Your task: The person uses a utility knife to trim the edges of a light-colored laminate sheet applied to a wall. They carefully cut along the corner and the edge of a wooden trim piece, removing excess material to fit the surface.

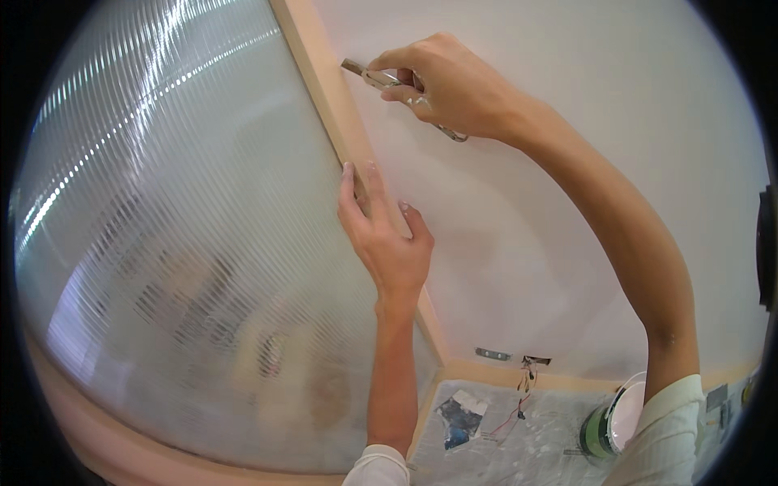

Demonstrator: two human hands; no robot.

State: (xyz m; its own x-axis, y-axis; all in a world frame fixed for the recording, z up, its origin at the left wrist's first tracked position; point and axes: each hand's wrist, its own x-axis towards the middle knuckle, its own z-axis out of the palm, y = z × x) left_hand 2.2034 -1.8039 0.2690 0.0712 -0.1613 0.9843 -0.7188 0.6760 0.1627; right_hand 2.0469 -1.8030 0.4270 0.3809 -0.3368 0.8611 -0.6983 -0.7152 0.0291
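Brush [378, 78], perhaps, in raised right hand [454, 85], left hand [394, 249] straddling tan strip [322, 77]

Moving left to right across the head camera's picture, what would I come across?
Ribbed see-through panel → left hand → right hand → loose wires → bucket with a green side → dark object at the right rim.

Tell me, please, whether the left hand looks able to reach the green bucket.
Probably not as things stand: the left hand is on the wooden strip, while the green bucket looks far lower, on the covered floor, partly hidden by the right sleeve.
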